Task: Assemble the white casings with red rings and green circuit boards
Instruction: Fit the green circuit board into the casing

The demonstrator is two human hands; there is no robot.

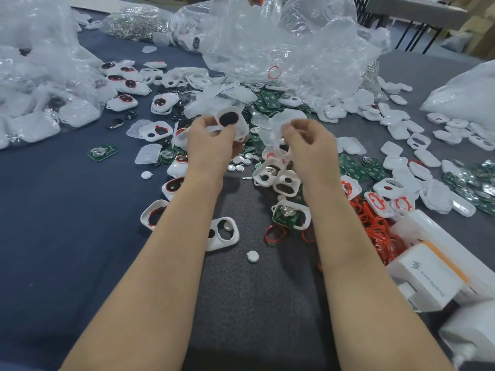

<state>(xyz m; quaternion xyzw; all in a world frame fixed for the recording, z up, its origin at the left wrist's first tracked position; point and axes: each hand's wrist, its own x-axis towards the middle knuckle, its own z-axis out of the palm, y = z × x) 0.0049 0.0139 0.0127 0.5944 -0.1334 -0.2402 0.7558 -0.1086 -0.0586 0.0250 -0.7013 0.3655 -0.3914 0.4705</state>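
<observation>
I am watching the left hand (211,140) holding one white casing (232,124) up above the table, fingers and thumb curled round its lower edge. The casing is facing me, showing a dark oval opening with a thin red rim. Just to its right, the right hand (308,145) is pinching a translucent plastic piece (278,121) between curled fingertips; the two parts are being held near each other but apart.

Below and behind the hands, green circuit boards (267,101) are lying in a loose heap mixed with more white shells. Small silver coin cells (239,163) are sitting between the wrists. Beside the right forearm, a casing with a green board (288,214) inside is resting on the cloth, and a loose red ring (274,234) is lying just in front of it. A two-hole empty casing (222,232) is lying between the forearms, with a white round button (252,256) near it.

Further right, a tangle of red rings (375,223) is spreading beside a white box (426,279). At the far left, casings already fitted with red rings (126,79) are lying in a group, and a single board (103,152) is sitting alone on the blue-grey table (67,210). A big clear plastic bag (289,44) is slumping at the back.
</observation>
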